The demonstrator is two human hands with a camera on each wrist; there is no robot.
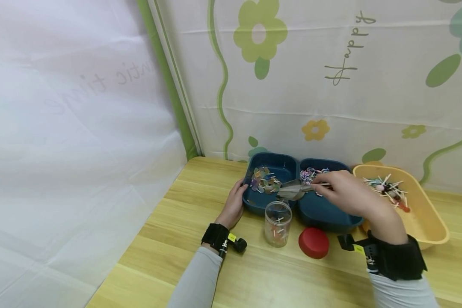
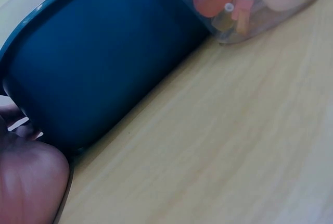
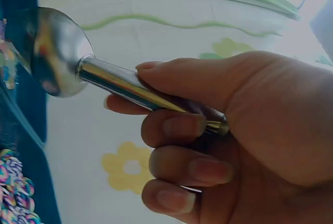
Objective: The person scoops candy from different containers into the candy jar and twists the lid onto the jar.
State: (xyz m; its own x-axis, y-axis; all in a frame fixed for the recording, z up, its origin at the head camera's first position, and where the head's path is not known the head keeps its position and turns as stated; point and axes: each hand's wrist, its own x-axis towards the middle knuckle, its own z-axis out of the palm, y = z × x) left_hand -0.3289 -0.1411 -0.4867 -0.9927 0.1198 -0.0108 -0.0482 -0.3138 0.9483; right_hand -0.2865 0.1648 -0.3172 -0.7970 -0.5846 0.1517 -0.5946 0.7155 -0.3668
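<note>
My right hand [image 1: 346,192] gripped scoop [image 1: 292,191], left hand [image 1: 232,205] gripped tray [image 1: 256,209], near tabletop [image 1: 200,184] back edge; low swing risked toppling jar [image 1: 271,235]!

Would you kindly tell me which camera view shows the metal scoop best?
The right wrist view: the metal scoop appears large there, with its shiny bowl and much of its handle visible. The head view shows it smaller, its handle partly covered by the right grip. The left wrist view does not show it.
</note>
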